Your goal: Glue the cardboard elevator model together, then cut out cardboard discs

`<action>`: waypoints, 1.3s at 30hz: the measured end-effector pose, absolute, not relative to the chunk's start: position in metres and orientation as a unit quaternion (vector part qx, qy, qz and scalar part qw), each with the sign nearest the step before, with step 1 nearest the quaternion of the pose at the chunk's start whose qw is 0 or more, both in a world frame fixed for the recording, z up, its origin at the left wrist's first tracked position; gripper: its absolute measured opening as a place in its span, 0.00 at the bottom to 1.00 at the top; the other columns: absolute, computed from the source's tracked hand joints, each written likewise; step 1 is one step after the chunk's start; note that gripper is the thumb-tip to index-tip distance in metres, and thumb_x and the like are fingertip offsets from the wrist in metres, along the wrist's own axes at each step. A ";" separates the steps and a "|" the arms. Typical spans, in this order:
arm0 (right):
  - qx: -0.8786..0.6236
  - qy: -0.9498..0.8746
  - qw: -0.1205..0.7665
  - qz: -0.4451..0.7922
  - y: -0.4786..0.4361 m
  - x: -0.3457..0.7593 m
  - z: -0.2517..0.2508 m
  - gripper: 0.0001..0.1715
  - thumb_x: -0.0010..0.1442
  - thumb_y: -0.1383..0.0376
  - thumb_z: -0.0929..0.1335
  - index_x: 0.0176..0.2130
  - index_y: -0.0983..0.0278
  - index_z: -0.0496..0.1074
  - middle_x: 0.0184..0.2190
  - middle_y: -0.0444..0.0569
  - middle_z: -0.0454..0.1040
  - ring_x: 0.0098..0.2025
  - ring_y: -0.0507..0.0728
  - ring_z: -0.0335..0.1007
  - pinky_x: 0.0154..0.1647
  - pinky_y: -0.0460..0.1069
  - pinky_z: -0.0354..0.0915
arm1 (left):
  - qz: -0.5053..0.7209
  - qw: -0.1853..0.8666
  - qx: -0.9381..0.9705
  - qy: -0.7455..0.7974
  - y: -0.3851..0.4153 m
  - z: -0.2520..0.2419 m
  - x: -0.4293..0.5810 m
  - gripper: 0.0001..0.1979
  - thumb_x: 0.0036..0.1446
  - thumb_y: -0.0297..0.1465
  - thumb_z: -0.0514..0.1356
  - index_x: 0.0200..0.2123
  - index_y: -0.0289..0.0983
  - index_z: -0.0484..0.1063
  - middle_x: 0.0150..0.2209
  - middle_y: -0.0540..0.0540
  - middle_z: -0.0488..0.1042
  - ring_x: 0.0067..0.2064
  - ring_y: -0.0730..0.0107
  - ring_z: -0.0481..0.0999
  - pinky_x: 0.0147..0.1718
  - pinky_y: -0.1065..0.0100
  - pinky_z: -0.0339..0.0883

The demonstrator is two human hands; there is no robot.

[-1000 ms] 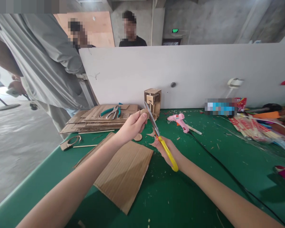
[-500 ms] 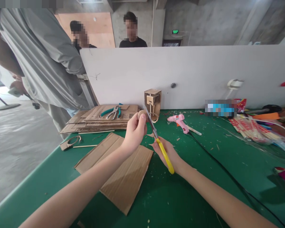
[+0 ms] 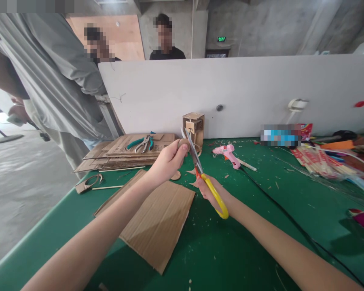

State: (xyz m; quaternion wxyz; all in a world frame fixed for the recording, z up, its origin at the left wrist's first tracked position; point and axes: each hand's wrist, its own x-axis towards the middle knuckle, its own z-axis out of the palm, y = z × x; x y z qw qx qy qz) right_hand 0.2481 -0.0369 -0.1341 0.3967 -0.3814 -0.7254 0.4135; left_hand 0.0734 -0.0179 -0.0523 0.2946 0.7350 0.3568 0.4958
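Observation:
My left hand (image 3: 171, 159) pinches a small, rounded piece of cardboard (image 3: 183, 142), mostly covered by the fingers. My right hand (image 3: 214, 190) grips scissors (image 3: 217, 198) with a yellow handle and a bit of orange. Their blades point up and away, slightly parted, right at the edge of the cardboard piece. Below the left hand a cardboard disc (image 3: 176, 175) lies on the green table, with pointed scraps (image 3: 193, 184) beside it. A large cardboard sheet (image 3: 162, 224) rests under my left forearm. Behind the blades stands a small cardboard box structure (image 3: 197, 121).
Pliers (image 3: 144, 142) lie on stacked cardboard (image 3: 118, 151) at the back left. A pink glue gun (image 3: 229, 154) trails a black cord (image 3: 279, 206) across the right side. Bagged sticks (image 3: 318, 161) are farther right. A white panel (image 3: 245, 89) borders the back; a person in grey (image 3: 48, 68) stands left.
The scissor blades have parted a little and the handles have spread. My left hand has turned slightly, and the disc on the table beneath it now shows.

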 end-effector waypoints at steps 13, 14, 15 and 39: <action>-0.417 -0.740 0.405 0.338 -0.038 0.248 -0.130 0.27 0.60 0.40 0.59 0.30 0.60 0.58 0.21 0.41 0.57 0.23 0.52 0.54 0.23 0.48 0.54 | 0.555 0.356 0.664 0.352 -0.018 -0.054 0.083 0.19 0.61 0.45 0.54 0.26 0.39 0.56 0.15 0.58 0.55 0.15 0.81 0.55 0.14 0.75 0.47; -0.418 -0.739 0.412 0.330 -0.038 0.248 -0.131 0.26 0.60 0.41 0.59 0.30 0.60 0.58 0.22 0.41 0.58 0.23 0.52 0.55 0.24 0.48 0.55 | 0.573 0.359 0.650 0.348 -0.019 -0.056 0.086 0.19 0.61 0.46 0.54 0.25 0.39 0.56 0.14 0.58 0.56 0.14 0.81 0.56 0.14 0.75 0.47; -0.419 -0.740 0.417 0.323 -0.038 0.247 -0.132 0.26 0.61 0.42 0.59 0.30 0.60 0.58 0.22 0.42 0.59 0.24 0.53 0.56 0.25 0.48 0.55 | 0.584 0.357 0.642 0.345 -0.020 -0.057 0.088 0.20 0.61 0.46 0.54 0.25 0.39 0.55 0.14 0.58 0.57 0.14 0.81 0.57 0.14 0.75 0.48; -0.359 -0.690 0.428 0.461 -0.042 0.239 -0.133 0.30 0.55 0.37 0.61 0.33 0.60 0.60 0.25 0.42 0.58 0.24 0.51 0.56 0.22 0.46 0.56 | 0.657 0.279 0.586 0.384 -0.030 -0.066 0.101 0.19 0.63 0.43 0.52 0.25 0.40 0.51 0.21 0.55 0.50 0.21 0.78 0.52 0.19 0.72 0.47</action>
